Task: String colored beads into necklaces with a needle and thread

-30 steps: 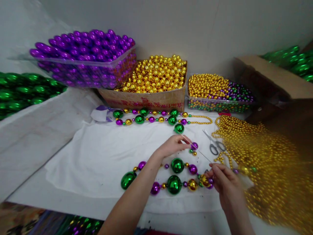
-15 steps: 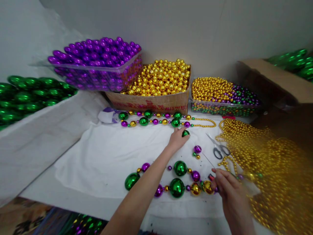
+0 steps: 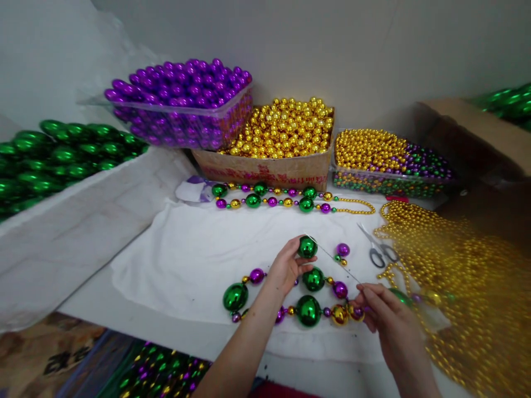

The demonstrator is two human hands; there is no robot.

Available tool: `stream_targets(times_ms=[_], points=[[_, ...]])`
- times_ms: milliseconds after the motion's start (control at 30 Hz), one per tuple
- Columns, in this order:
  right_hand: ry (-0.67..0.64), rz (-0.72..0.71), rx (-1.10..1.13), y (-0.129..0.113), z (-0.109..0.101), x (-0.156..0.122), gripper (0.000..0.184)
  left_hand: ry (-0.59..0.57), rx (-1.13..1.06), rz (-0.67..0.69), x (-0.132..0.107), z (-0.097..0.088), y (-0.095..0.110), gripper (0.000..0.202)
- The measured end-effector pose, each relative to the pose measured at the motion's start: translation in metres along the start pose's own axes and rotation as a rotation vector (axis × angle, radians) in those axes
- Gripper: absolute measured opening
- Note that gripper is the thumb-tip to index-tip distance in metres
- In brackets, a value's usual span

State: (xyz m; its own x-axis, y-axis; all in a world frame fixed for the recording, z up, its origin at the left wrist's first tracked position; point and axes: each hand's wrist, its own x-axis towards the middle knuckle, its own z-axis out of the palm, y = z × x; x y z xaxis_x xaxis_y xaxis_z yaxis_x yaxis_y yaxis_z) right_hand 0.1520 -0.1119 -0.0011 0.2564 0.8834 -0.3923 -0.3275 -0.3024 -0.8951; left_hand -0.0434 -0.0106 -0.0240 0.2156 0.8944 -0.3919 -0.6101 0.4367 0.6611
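My left hand [image 3: 286, 266] pinches a large shiny green bead [image 3: 307, 247] above the white cloth. In my right hand [image 3: 384, 309] is the near end of a long thin needle [image 3: 337, 261], slanting up to the left. Its far end meets the green bead; whether it passes through the hole I cannot tell. Below my hands lies a strand of large green, purple and gold beads [image 3: 308, 310], running towards my right fingers. A loose purple bead [image 3: 343, 250] rests beyond the needle with a small green bead [image 3: 337, 258] and a small gold bead [image 3: 344, 262].
Scissors [image 3: 379, 251] lie right of the loose beads. A finished-looking bead necklace [image 3: 272, 202] stretches along the back. Behind it stand a tub of purple beads [image 3: 166, 110], a carton of gold beads [image 3: 265, 166] and a tub of small mixed beads [image 3: 390, 177]. Gold bead strands [image 3: 464, 276] heap at right.
My left hand has lifted the green bead off the cloth and brought it nearer, to the needle's far end. My right hand keeps its hold on the needle. The view has shifted slightly.
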Motion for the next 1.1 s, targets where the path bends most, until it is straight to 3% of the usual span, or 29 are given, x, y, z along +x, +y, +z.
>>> stream_targets(times_ms=[200,433,633,1100], points=[[0.143,-0.113,-0.132,-0.004,-0.009,-0.013,0.033,0.006,0.049,0.115,-0.001,0.004,0.003,0.039],[0.194,-0.209,-0.345,-0.005,-0.009,-0.024,0.029,0.066,0.008,0.161,0.000,0.001,0.002,0.042],[0.183,-0.219,-0.341,-0.007,-0.006,-0.025,0.025,0.051,-0.058,0.161,0.004,0.001,0.001,0.044],[0.189,-0.196,-0.287,-0.004,-0.003,-0.024,0.024,0.082,0.007,0.267,0.001,0.004,-0.003,0.044]])
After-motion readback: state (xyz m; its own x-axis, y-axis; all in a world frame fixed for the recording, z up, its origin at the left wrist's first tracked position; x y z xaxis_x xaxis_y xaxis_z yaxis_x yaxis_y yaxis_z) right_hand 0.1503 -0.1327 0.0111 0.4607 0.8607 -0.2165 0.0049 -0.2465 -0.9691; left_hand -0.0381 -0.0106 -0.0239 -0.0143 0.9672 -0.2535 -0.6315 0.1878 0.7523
